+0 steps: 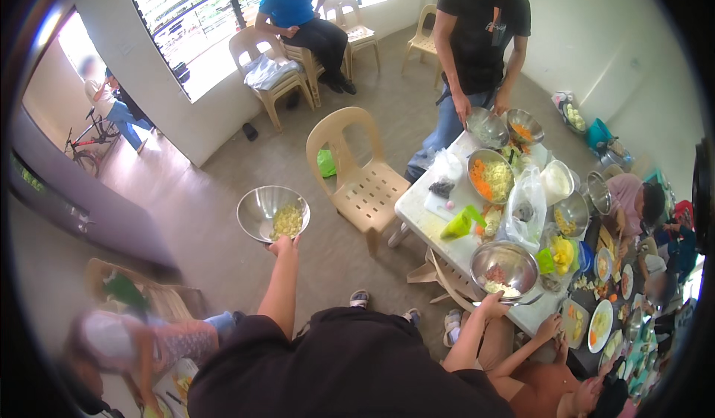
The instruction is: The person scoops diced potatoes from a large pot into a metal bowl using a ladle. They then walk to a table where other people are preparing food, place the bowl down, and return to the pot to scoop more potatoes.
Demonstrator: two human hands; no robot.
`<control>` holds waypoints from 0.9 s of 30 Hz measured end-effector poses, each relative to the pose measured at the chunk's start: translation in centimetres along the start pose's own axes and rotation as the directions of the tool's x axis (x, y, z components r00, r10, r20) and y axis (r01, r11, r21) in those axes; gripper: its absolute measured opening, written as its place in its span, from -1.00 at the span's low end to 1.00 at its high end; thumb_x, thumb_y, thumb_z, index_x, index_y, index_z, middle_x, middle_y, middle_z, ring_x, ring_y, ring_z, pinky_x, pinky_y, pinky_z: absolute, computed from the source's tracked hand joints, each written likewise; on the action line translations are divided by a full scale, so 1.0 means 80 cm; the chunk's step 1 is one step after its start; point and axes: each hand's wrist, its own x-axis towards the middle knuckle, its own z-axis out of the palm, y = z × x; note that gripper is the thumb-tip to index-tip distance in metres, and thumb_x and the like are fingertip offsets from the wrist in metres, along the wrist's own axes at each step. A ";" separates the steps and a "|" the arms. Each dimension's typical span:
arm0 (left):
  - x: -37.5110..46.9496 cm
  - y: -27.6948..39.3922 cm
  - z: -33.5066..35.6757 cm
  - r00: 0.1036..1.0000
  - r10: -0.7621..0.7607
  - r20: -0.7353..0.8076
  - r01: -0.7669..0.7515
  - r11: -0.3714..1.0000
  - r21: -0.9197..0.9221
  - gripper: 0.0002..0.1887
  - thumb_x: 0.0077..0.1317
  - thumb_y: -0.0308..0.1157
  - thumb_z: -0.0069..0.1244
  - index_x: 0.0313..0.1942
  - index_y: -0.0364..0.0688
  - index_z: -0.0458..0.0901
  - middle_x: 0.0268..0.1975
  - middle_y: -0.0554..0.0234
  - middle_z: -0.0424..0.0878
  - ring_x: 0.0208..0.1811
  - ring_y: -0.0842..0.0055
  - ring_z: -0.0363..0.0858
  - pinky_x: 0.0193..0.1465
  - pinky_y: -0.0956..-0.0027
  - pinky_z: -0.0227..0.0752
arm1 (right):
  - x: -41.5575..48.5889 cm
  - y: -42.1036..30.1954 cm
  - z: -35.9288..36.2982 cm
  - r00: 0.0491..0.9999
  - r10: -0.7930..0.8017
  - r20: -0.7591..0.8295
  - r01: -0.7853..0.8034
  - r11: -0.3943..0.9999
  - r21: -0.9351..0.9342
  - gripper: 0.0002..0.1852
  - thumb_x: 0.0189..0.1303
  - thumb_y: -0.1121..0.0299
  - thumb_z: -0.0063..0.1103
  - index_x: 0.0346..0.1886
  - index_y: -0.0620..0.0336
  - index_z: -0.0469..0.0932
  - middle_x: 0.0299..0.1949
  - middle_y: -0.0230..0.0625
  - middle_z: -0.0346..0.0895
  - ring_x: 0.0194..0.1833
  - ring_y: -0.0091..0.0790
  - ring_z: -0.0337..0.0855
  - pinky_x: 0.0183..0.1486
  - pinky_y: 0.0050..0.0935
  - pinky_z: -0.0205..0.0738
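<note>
Out over the floor, my left hand [284, 245] grips the rim of a stainless steel mixing bowl [253, 211]. Finely chopped pale green-yellow vegetable [287, 221] lies to one side inside it. My right hand [492, 306] has hold of the near rim of a second steel bowl [516, 253], which is at the table's near edge. Within that one are a reddish-brown chopped or minced food [496, 274] and a chopped white food [503, 289]. A metal utensil [522, 302] shows by my right hand; whether I hold it too, I cannot tell.
A white table [416, 208] carries bowls, plastic bags and a green plastic cup [458, 225]. Behind it, a person in a black shirt [483, 32] handles bowls. A beige plastic chair [366, 189] stands ahead. People sit close on both sides, one in an orange-brown top [536, 381].
</note>
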 end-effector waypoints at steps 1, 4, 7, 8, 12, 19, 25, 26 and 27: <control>0.000 -0.001 0.001 1.000 0.007 -0.005 -0.007 1.000 -0.003 -0.14 0.25 -0.74 -0.22 0.43 0.14 -0.22 0.42 0.10 0.04 0.28 -0.01 0.37 0.12 -0.23 0.57 | 0.000 -0.001 0.002 1.000 0.017 0.006 -0.017 1.000 -0.015 -0.54 0.17 0.32 0.22 -0.01 0.58 0.45 -0.15 0.23 0.61 -0.15 0.15 0.67 -0.12 -0.06 0.54; -0.013 -0.004 0.010 0.997 0.001 -0.073 -0.001 1.000 0.000 -0.14 0.24 -0.76 -0.24 0.43 0.14 -0.20 0.43 0.09 0.01 0.29 -0.01 0.35 0.12 -0.24 0.56 | 0.005 0.008 0.007 1.000 0.015 -0.015 -0.015 1.000 -0.015 -0.56 0.17 0.31 0.23 -0.01 0.53 0.48 -0.15 0.20 0.62 -0.15 0.15 0.67 -0.12 -0.07 0.55; -0.021 -0.002 0.015 0.995 -0.031 -0.098 0.031 1.000 0.002 -0.14 0.24 -0.76 -0.25 0.44 0.14 -0.22 0.44 0.09 -0.01 0.30 -0.01 0.33 0.13 -0.25 0.55 | 0.002 0.009 0.011 0.998 -0.042 -0.055 0.043 0.999 0.016 -0.57 0.17 0.31 0.23 -0.03 0.52 0.49 -0.17 0.19 0.63 -0.17 0.14 0.68 -0.14 -0.07 0.55; -0.022 -0.001 0.015 0.994 -0.032 -0.100 0.032 0.999 0.005 -0.14 0.24 -0.76 -0.25 0.44 0.13 -0.22 0.44 0.08 -0.01 0.30 -0.01 0.33 0.13 -0.25 0.55 | 0.003 0.007 0.009 0.998 -0.029 -0.048 0.028 0.999 -0.020 -0.58 0.17 0.31 0.23 -0.04 0.53 0.50 -0.18 0.18 0.63 -0.17 0.14 0.68 -0.14 -0.07 0.56; -0.008 -0.004 0.012 0.991 -0.052 -0.127 0.052 0.999 -0.001 -0.16 0.26 -0.73 -0.23 0.44 0.09 -0.23 0.43 0.06 0.02 0.30 -0.01 0.34 0.12 -0.24 0.56 | -0.007 0.001 0.004 0.999 -0.029 -0.028 0.028 0.999 -0.024 -0.58 0.20 0.29 0.22 -0.07 0.54 0.50 -0.20 0.16 0.64 -0.20 0.12 0.69 -0.17 -0.08 0.56; -0.019 -0.005 0.019 0.990 -0.064 -0.122 0.062 0.998 -0.019 -0.20 0.29 -0.71 -0.23 0.43 0.00 -0.23 0.41 -0.02 0.08 0.25 -0.02 0.41 0.09 -0.22 0.59 | -0.012 -0.021 0.007 0.992 0.119 0.038 -0.123 0.986 0.110 -0.57 0.20 0.22 0.27 -0.14 0.52 0.56 -0.32 0.07 0.67 -0.29 0.05 0.70 -0.23 -0.10 0.55; -0.017 -0.004 0.017 0.992 -0.061 -0.108 0.062 0.998 0.007 -0.22 0.28 -0.72 -0.22 0.41 -0.03 -0.19 0.40 -0.03 0.09 0.24 -0.03 0.42 0.06 -0.19 0.62 | -0.008 -0.005 0.016 1.000 0.004 -0.014 -0.003 0.996 0.093 -0.59 0.21 0.23 0.26 -0.14 0.52 0.56 -0.29 0.07 0.67 -0.28 0.05 0.70 -0.20 -0.09 0.52; -0.016 -0.004 0.017 0.992 -0.060 -0.109 0.061 0.998 0.009 -0.22 0.27 -0.72 -0.22 0.41 -0.03 -0.19 0.40 -0.03 0.09 0.24 -0.03 0.42 0.05 -0.19 0.62 | -0.010 -0.011 0.013 1.000 -0.025 -0.018 0.026 0.998 0.057 -0.59 0.21 0.23 0.26 -0.14 0.52 0.55 -0.29 0.07 0.67 -0.30 0.03 0.71 -0.25 -0.11 0.53; -0.015 -0.004 0.016 0.992 -0.060 -0.109 0.062 0.998 0.012 -0.22 0.27 -0.71 -0.21 0.41 -0.03 -0.18 0.40 -0.03 0.09 0.24 -0.03 0.42 0.05 -0.19 0.62 | -0.013 -0.017 0.009 0.998 -0.054 -0.023 0.054 0.998 0.020 -0.59 0.21 0.24 0.26 -0.13 0.52 0.55 -0.29 0.07 0.67 -0.33 0.01 0.71 -0.29 -0.12 0.55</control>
